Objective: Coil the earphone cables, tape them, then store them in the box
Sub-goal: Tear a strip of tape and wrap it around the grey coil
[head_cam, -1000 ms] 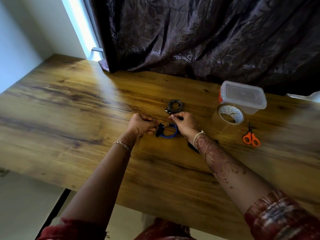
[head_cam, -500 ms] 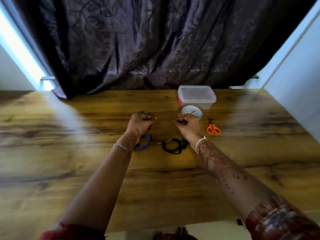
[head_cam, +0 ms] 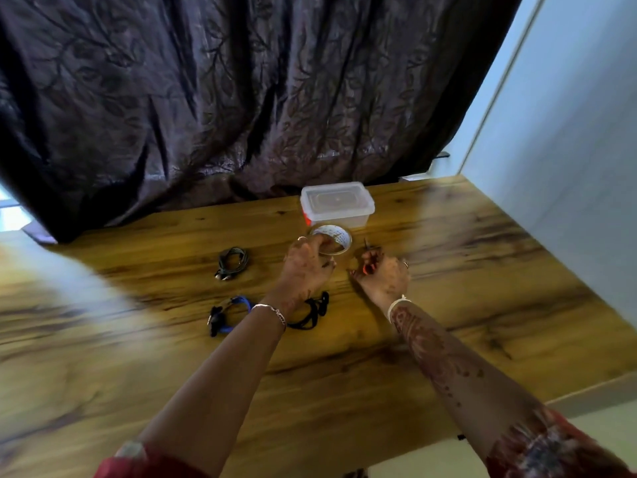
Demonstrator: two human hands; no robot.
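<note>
The left hand point(head_cam: 306, 267) grips the tape roll point(head_cam: 339, 235); the right hand point(head_cam: 382, 279) curls round the scissors point(head_cam: 368, 268).
A grey cable point(head_cam: 231, 262), a blue cable point(head_cam: 230, 316) and a black cable point(head_cam: 313, 313) lie coiled on the counter point(head_cam: 465, 305); the box point(head_cam: 337, 204) stands just behind the tape roll.

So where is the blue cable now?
Head view: the blue cable lies on the table, left of the left wrist, nearer than the grey coil.

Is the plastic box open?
No, the clear box by the curtain has its lid sitting on top.
</note>
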